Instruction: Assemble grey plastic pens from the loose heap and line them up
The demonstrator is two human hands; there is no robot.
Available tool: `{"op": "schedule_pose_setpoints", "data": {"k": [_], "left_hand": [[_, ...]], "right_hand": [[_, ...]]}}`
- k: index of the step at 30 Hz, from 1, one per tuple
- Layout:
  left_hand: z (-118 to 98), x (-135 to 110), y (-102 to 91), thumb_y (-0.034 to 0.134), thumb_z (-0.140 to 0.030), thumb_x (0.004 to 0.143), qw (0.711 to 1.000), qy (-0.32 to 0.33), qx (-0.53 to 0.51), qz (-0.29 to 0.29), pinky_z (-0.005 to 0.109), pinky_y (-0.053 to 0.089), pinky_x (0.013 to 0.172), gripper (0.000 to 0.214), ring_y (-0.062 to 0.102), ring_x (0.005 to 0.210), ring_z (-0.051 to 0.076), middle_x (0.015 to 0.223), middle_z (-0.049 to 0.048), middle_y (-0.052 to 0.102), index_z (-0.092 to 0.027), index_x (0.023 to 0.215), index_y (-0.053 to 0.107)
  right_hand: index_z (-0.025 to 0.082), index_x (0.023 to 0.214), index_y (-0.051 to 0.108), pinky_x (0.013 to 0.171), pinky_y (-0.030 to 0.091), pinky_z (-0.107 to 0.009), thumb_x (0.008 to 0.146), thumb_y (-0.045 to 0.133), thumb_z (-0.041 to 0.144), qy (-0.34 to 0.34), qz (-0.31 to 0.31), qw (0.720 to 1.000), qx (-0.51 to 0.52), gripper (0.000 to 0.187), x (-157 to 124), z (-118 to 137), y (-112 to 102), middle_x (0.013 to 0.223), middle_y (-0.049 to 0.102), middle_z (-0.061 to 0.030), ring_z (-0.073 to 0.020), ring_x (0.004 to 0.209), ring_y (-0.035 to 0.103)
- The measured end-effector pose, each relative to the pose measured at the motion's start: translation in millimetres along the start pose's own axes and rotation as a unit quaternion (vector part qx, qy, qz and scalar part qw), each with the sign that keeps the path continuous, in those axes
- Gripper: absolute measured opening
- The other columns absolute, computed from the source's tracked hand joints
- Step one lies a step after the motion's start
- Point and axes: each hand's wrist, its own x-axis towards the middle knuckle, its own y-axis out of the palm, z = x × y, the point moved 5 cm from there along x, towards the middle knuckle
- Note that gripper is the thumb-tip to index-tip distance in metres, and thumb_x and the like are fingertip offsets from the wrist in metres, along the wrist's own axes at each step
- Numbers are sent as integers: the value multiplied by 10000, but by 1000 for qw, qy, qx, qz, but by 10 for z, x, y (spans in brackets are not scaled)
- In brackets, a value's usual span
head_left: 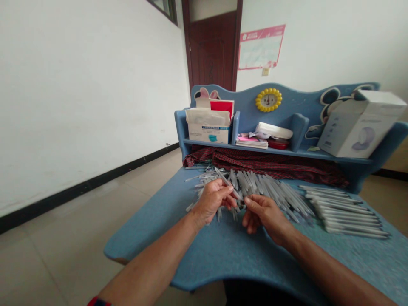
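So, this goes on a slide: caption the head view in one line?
Left hand and right hand pinch one grey stick over a loose pile on a blue desk.

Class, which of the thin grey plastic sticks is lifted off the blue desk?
The stick pinched between the left hand and right hand; the others lie heaped or in rows on the desk.

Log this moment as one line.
left hand: grips grey stick; right hand: pinches its near end; stick pile behind; neat row at right
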Motion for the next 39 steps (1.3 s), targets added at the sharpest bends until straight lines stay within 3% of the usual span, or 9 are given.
{"op": "schedule_pose_setpoints", "data": {"k": [3, 8, 14, 20, 25, 31, 36, 39], "left_hand": [[2, 0, 0, 570, -294, 761, 1000, 1, 4, -3, 176, 414, 401, 187, 582, 450, 104, 636, 12, 617, -139, 806, 477], [13, 4, 9, 559, -283, 769, 1000, 2, 6, 1, 172, 412, 400, 177, 582, 453, 104, 658, 27, 625, -134, 812, 474], [15, 2, 8, 556, -276, 773, 1000, 5, 10, -3, 174, 416, 400, 169, 581, 454, 105, 649, 23, 621, -131, 816, 480], [14, 4, 12, 559, -270, 770, 1000, -1, 1, 1, 178, 420, 401, 164, 580, 452, 104, 668, 29, 631, -132, 806, 479], [11, 7, 7, 562, -273, 769, 1000, 6, 2, -7, 174, 418, 399, 168, 575, 447, 97, 664, 21, 626, -134, 813, 479], [25, 6, 17, 562, -274, 768, 1000, 1, -2, 2, 176, 417, 402, 168, 578, 452, 99, 682, 30, 633, -134, 805, 478], [21, 15, 11, 562, -269, 770, 1000, 2, 1, -2, 173, 416, 404, 165, 573, 448, 93, 668, 23, 628, -133, 818, 481], [19, 18, 12, 558, -272, 775, 1000, 2, 2, 5, 174, 418, 409, 165, 576, 455, 95, 674, 25, 630, -133, 818, 478]], "right_hand": [[186, 822, 443, 353, 369, -189, 701, 620, 474, -17, 1, 1000, -2, 358, -1, 15, -9, 501, 625, 10, -109, 344, 518], [171, 766, 459, 353, 371, -189, 763, 532, 499, 2, 15, 1000, 0, 336, -3, -10, 12, 509, 630, -14, -103, 344, 518], [168, 765, 470, 354, 371, -183, 728, 589, 478, -8, 10, 1000, -2, 334, 11, -2, 14, 492, 620, -5, -100, 343, 515], [160, 815, 501, 353, 383, -196, 800, 487, 497, 6, 29, 999, 12, 338, 12, -42, 10, 513, 633, -20, -113, 347, 529], [178, 792, 452, 334, 363, -179, 731, 599, 454, -12, 10, 1000, -2, 318, 13, -21, -10, 485, 620, 2, -107, 330, 511], [166, 797, 486, 342, 377, -192, 791, 495, 482, 17, 29, 999, 20, 316, 10, -46, 10, 496, 626, -23, -115, 338, 522], [179, 789, 459, 339, 366, -178, 710, 616, 449, -4, 11, 1000, 18, 322, 3, -14, -6, 486, 620, -2, -106, 332, 512], [168, 772, 485, 345, 376, -185, 751, 560, 469, 11, 16, 1000, 23, 311, 0, -33, -4, 487, 619, -12, -104, 330, 510]]}}
